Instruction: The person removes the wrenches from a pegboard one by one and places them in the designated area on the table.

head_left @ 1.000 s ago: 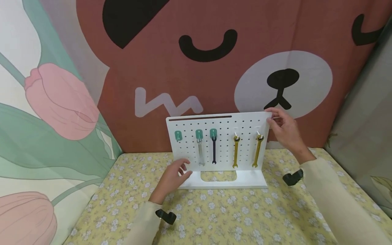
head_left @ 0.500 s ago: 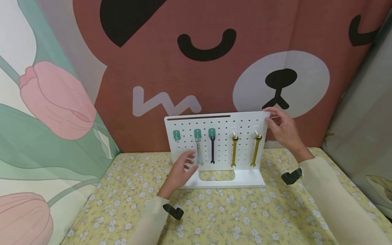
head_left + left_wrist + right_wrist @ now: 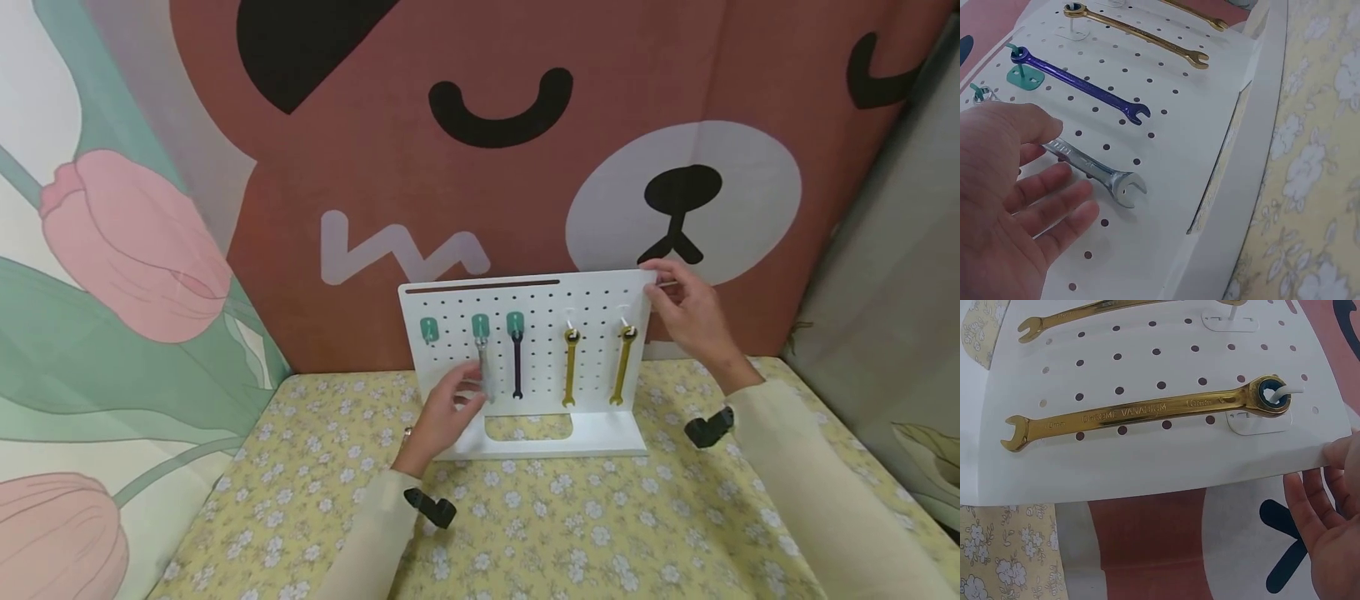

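Bearing "CHROME VANADIUM", a wrench point(image 3: 1141, 414) hangs; right fingers point(image 3: 1302, 500) pinch pegboard point(image 3: 1147, 465), left fingers point(image 3: 1059, 207) spread.

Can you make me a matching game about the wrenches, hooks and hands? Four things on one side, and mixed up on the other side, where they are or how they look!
Things (use the head view):
1. silver wrench
2. purple wrench
3. right hand
4. leftmost green hook

Matches:
A. holds the top corner of the white board
B. has no wrench on it
C. is the wrench nearest the left hand
D. hangs from the middle hook of five

Right pairs: 1-C, 2-D, 3-A, 4-B
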A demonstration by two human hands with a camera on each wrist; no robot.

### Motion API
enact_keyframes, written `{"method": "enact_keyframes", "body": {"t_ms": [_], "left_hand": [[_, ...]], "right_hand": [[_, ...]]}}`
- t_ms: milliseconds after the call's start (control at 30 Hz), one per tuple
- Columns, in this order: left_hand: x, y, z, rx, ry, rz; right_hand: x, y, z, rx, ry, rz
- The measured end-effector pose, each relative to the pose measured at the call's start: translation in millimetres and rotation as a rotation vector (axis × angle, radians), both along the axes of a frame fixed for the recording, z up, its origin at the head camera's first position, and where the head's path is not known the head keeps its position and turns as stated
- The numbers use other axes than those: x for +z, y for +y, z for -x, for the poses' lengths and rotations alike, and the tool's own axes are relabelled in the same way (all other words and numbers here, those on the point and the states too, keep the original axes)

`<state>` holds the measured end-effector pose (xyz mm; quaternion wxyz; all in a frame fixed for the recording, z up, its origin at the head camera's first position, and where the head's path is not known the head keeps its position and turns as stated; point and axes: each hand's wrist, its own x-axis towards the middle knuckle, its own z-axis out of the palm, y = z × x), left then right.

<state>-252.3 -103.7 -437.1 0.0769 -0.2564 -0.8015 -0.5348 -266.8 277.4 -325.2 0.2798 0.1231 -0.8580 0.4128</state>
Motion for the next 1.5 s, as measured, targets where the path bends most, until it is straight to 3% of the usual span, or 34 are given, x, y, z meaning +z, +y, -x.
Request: {"method": "enact_keyframes", "body": {"t_ms": [200,567,800,1067,1500], "left_hand": [[-1.6,3.2,4.7,0.016,-0.059,-0.037],[-0.8,8.7,-1.7,-0.005,-0.127,-0.04],[0.2,9.1,-3.4,0.039,-0.153,-0.031],[1.8,10.4,-10.3,-0.012,-0.208,-0.127],[1.4,11.8,-21.5,-0.085,-0.219,-0.204]], "right_hand": [[3.7,-2.2,-0.6,0.002,0.001,0.016],[3.4,-3.9,-0.4,-0.011,-0.014,0.009],[1.2,-4.0,0.1,-0.014,-0.038,0.006],[0.3,-2.0,-1.7,-0.016,-0.031,0.007],[2.3,-2.8,-2.3,-0.024,-0.038,-0.007]]}}
